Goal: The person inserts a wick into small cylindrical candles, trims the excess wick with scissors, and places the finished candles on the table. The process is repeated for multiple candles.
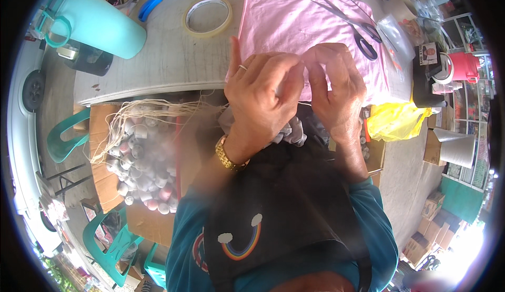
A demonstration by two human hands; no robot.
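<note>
Both hands meet over the near edge of the table (158,66) — left hand (260,94) and right hand (336,89) with fingertips pinched together on something too small to make out, seemingly fine thread work needing a steady pull. Below the left hand, a cardboard box (102,181) holds pale spools (139,171) and loose string — pink cloth (294,23) lies just beyond the fingers.

Teal long sleeves (376,208), lower frame; black apron (284,197) with rainbow-and-cloud print; gold watch (225,154), left wrist; ring (242,67), left hand (260,94).
</note>
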